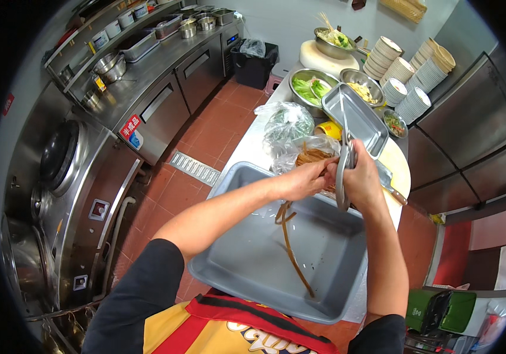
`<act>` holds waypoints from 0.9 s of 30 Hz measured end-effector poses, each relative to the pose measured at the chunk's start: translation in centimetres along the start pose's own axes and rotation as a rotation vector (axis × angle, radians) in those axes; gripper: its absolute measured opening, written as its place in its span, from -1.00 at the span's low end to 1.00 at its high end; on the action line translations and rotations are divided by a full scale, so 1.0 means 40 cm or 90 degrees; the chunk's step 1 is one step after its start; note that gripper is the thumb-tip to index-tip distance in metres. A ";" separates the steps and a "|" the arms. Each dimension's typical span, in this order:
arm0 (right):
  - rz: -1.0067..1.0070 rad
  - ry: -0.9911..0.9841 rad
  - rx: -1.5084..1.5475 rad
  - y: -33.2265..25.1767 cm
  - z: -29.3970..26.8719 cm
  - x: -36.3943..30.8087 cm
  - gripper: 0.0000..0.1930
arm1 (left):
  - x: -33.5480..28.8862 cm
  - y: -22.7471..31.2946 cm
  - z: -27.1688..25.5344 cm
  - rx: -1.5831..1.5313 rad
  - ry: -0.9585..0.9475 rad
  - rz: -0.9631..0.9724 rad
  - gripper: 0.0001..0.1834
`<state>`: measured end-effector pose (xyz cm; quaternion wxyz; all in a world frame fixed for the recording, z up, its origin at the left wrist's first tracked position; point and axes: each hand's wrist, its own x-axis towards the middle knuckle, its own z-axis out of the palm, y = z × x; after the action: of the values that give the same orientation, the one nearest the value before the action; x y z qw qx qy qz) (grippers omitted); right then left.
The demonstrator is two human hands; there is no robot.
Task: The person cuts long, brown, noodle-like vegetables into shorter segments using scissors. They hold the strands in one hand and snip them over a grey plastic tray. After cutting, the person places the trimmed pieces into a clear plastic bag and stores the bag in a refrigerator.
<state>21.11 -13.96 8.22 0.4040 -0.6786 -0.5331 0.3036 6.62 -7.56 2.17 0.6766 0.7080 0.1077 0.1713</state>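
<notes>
While the grey tub (238,259) sits underneath, apparently to catch what falls, a brown strip (291,253) trails inside it below the left hand (307,180), whose hidden fingertips leave its grip unclear. Farther right, the right hand (364,177) clamps scissors (345,127) by the handles, blades aimed outward.

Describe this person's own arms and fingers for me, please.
Both forearms are bare below short, dark, plain-looking sleeves that end near the elbows. The left fingers and right fingers are ungloved, and the wrists look unadorned. Whether a ring is worn is too small to tell.
</notes>
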 end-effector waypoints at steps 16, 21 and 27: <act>0.228 0.007 0.437 0.308 -0.034 0.159 -0.68 | -0.076 -0.199 -0.154 -0.067 -0.020 -0.334 -0.66; 0.266 0.025 0.406 0.431 0.050 0.192 -0.71 | -0.037 -0.247 -0.178 0.105 0.049 -0.412 -0.63; 0.180 0.073 0.039 0.507 0.025 0.171 -0.42 | 0.066 -0.288 -0.207 0.185 0.076 -0.502 -0.67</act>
<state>31.64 -9.24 -9.81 0.4074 -0.7505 -0.3987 0.3345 6.76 1.79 -8.83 0.5764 0.6893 0.4321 -0.0771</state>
